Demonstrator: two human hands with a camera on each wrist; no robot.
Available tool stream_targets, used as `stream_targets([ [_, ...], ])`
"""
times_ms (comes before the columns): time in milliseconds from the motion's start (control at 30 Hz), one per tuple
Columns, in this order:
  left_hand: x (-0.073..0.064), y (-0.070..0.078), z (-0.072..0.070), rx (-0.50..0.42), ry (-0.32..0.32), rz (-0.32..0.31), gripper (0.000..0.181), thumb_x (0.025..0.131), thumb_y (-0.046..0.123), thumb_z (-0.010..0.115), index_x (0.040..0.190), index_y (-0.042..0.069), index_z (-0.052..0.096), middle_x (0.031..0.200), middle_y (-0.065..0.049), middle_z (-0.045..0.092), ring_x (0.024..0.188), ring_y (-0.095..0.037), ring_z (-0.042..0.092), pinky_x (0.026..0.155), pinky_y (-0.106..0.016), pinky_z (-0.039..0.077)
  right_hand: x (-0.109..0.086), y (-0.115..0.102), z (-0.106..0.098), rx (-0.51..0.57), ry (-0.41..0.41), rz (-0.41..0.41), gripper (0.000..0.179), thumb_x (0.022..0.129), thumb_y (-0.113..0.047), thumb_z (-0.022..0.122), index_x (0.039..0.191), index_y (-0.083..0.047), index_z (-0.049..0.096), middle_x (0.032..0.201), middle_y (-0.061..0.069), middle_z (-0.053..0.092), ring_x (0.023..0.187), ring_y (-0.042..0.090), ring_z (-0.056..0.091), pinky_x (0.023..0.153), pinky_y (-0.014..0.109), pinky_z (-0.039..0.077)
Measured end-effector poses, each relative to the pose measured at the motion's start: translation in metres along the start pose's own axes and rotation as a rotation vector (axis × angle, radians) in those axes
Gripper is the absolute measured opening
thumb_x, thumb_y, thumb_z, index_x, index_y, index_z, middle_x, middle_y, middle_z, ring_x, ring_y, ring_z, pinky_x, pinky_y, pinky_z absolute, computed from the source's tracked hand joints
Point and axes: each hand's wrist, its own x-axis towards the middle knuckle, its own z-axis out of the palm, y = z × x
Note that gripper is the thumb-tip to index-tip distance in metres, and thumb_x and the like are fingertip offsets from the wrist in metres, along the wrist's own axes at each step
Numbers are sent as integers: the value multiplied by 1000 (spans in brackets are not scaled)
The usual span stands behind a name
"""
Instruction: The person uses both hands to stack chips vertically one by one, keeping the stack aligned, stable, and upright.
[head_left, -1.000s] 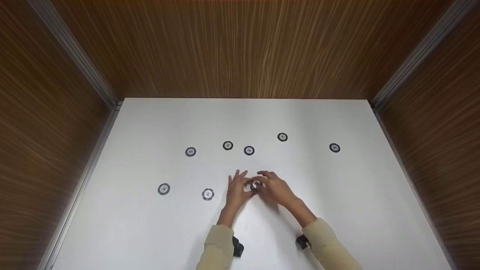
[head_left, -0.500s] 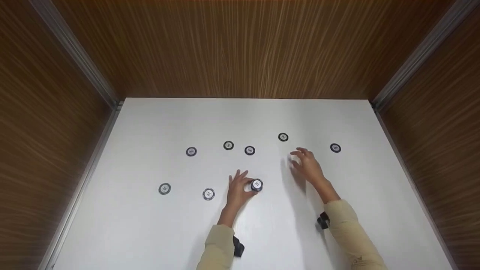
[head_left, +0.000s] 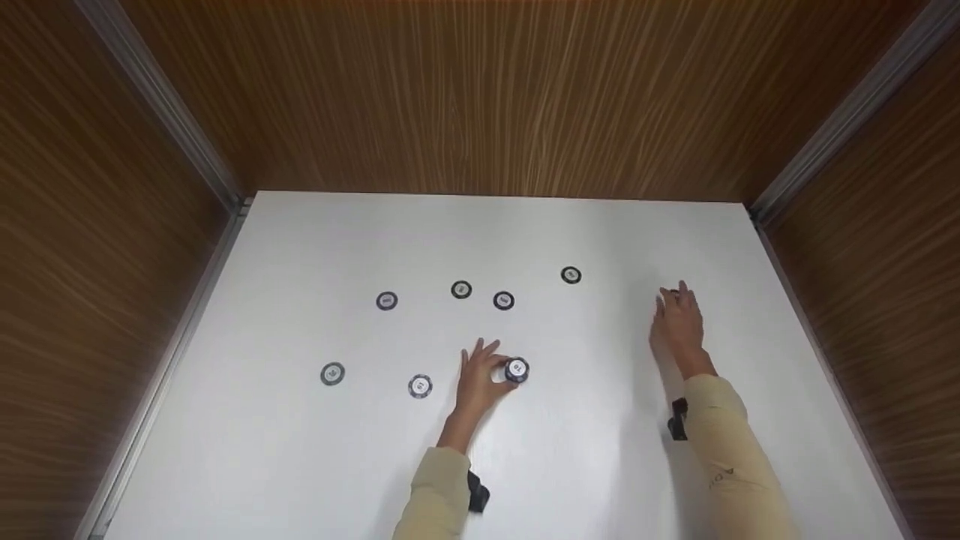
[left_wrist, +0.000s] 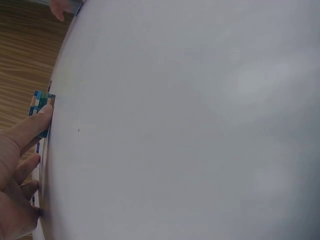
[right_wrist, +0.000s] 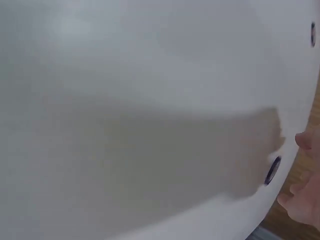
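Near the middle of the white table a short stack of poker chips (head_left: 517, 369) stands upright, its top face marked with a number. My left hand (head_left: 478, 382) holds it between thumb and index finger, the other fingers spread out. In the left wrist view the stack (left_wrist: 38, 102) shows its striped edges beside the thumb. Far to the right, my right hand (head_left: 681, 322) reaches over a single dark-rimmed chip (right_wrist: 273, 170), mostly covered by the fingers in the head view. The right wrist view has those fingers parted and apart from the chip.
Several single chips lie flat: a dark one (head_left: 571, 275) at the back, another dark one (head_left: 504, 301) beyond the stack, a greyish one (head_left: 333, 373) at left, a lighter one (head_left: 421, 386) beside my left hand. Wooden walls (head_left: 480, 97) enclose the table.
My right hand has left the stack and moved right and away from me to the far-right chip. The left hand keeps its hold on the stack.
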Motion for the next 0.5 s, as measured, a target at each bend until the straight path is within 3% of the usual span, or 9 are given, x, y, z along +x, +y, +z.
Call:
stream_targets([
  [167,1,1,0,12,-35,-39,40,66,20,81,102,8,67,132,-12,49,131,-33,28,110,-47,7,0,18,-8,-105,-147,49,46,96,-12,37,136,9,27,143,36,3,126,58,4,98,68,14],
  [300,1,1,-1,12,-32,-32,39,66,19,81,101,7,67,131,-13,49,131,-33,28,110,-48,7,-1,20,-10,-129,-247,39,48,98,-12,30,138,12,19,140,40,1,123,61,3,96,69,16],
  [500,-1,1,-1,10,-8,1,39,65,17,81,99,5,67,129,-15,50,129,-36,30,109,-50,10,-3,20,-7,-108,-247,28,47,98,-9,27,138,13,17,139,40,8,124,57,11,99,64,18],
])
